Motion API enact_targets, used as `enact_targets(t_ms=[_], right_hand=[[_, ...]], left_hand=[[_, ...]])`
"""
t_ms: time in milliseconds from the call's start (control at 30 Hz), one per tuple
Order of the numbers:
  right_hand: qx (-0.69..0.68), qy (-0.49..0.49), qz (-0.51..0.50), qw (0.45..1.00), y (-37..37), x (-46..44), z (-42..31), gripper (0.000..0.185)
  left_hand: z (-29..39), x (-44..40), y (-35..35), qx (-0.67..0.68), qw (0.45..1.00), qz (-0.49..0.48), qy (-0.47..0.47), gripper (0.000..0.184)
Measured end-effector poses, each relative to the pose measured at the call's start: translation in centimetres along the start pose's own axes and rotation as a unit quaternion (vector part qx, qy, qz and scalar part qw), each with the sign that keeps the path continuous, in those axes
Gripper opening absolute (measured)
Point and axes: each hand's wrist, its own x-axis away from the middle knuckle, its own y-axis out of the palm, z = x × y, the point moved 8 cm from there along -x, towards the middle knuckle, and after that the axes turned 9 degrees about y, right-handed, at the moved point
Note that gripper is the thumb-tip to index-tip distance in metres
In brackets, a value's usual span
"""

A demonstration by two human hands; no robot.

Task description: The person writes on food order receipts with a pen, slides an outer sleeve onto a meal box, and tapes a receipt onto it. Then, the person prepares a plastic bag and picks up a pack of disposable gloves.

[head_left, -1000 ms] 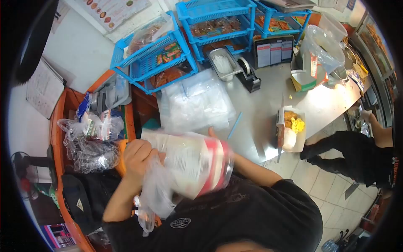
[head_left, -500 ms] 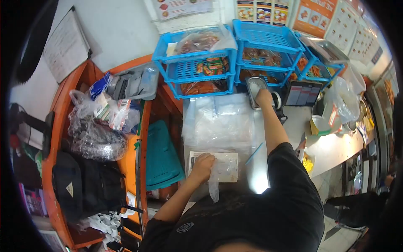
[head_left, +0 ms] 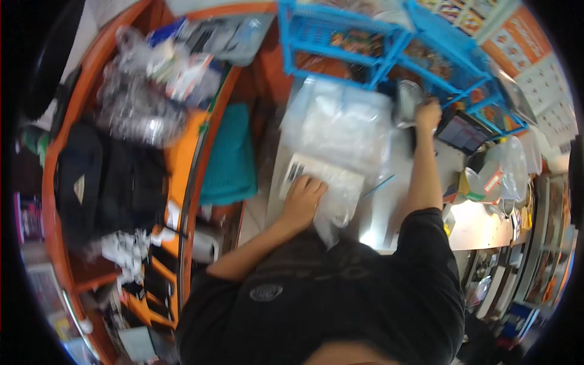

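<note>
My left hand point(head_left: 304, 198) rests with curled fingers on a flat cream package point(head_left: 322, 170) with a barcode-like mark. It grips the clear plastic bag point(head_left: 333, 220) around the package, whose loose end hangs toward my shirt. My right hand point(head_left: 428, 117) reaches out beside the metal container point(head_left: 409, 103), at the tape dispenser's place. Its fingers look closed, but blur hides what they hold. A stack of clear plastic bags point(head_left: 340, 118) lies behind the package. Between my arms is a thin blue stick point(head_left: 378, 186) on the metal table point(head_left: 389, 210).
Blue racks point(head_left: 340, 61) with packets stand at the back, a tablet point(head_left: 463, 131) right of my right hand. A bagged container point(head_left: 511, 170) is farther right. At left are crumpled plastic point(head_left: 143, 112), a black backpack point(head_left: 112, 182) and a teal basket point(head_left: 230, 158).
The view has shifted left and down. A second ago the package was raised near my chest; now it lies on the table. My right hand has moved from the metal container to its right side.
</note>
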Motion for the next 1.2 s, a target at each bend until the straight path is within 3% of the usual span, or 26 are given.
enact_targets(t_ms=[33, 67, 100, 133, 200, 233, 300, 367, 500, 600, 700, 800, 867, 967, 1067, 1200], right_hand=[[-0.068, 0.053, 0.022, 0.996, -2.6, 1.1, -1.1, 0.018], [-0.144, 0.022, 0.07, 0.987, -5.3, 2.7, -2.9, 0.016], [-0.271, -0.004, 0.026, 0.962, -6.1, 4.8, -4.4, 0.013], [-0.278, -0.073, -0.043, 0.957, -6.5, 7.4, -6.3, 0.011], [-0.211, -0.132, -0.382, 0.89, -5.9, 17.9, -9.1, 0.013], [-0.174, -0.271, -0.421, 0.848, -7.1, 23.6, -10.4, 0.01], [-0.214, -0.258, -0.532, 0.778, -11.2, 29.7, -13.3, 0.007], [-0.197, -0.236, -0.515, 0.8, -11.5, 30.2, -12.8, 0.007], [-0.196, -0.238, -0.494, 0.813, -11.8, 29.1, -12.2, 0.013], [-0.17, -0.261, -0.484, 0.818, -12.5, 29.0, -11.4, 0.018], [-0.178, -0.298, -0.452, 0.822, -13.4, 29.6, -11.5, 0.024], [-0.2, -0.341, -0.417, 0.818, -13.0, 31.1, -11.3, 0.027], [-0.236, -0.322, -0.431, 0.809, -12.1, 32.0, -10.7, 0.028], [-0.21, -0.405, -0.391, 0.799, -11.8, 33.0, -9.3, 0.029], [-0.218, -0.145, -0.496, 0.828, -8.1, 32.1, -4.3, 0.028], [-0.305, -0.098, -0.507, 0.8, -5.0, 30.7, -2.4, 0.029]], left_hand=[[0.2, 0.3, -0.4, 0.01, 0.999, 0.038, 0.016, 0.021], [0.0, 0.7, -0.6, 0.023, 0.997, 0.074, 0.016, 0.021], [0.1, 1.0, -0.9, 0.025, 0.996, 0.087, 0.01, 0.023], [0.2, 1.1, -1.0, 0.03, 0.994, 0.101, 0.005, 0.024], [0.8, 0.8, -1.9, 0.017, 0.991, 0.133, 0.0, 0.027], [1.0, 0.4, -2.9, -0.003, 0.989, 0.149, -0.001, 0.029], [0.7, 0.5, -2.4, 0.023, 0.991, 0.13, -0.018, 0.03], [-0.1, 0.8, -0.5, 0.114, 0.99, 0.068, -0.038, 0.032], [-0.8, 0.5, 0.1, 0.148, 0.987, 0.044, -0.051, 0.028], [-0.6, 0.7, -0.5, 0.116, 0.986, 0.119, -0.022, 0.015], [-0.7, 0.4, -0.2, 0.094, 0.993, 0.067, -0.021, 0.023], [1.0, -0.1, -3.2, -0.092, 0.984, 0.152, 0.023, 0.022], [1.1, -0.4, -1.9, -0.095, 0.988, 0.111, 0.047, 0.021], [1.0, -1.0, -0.5, -0.095, 0.994, -0.013, 0.047, 0.021], [1.9, -2.1, -0.3, -0.132, 0.988, -0.059, 0.053, 0.022], [2.4, -4.4, 0.2, -0.079, 0.986, -0.15, -0.001, 0.022]])
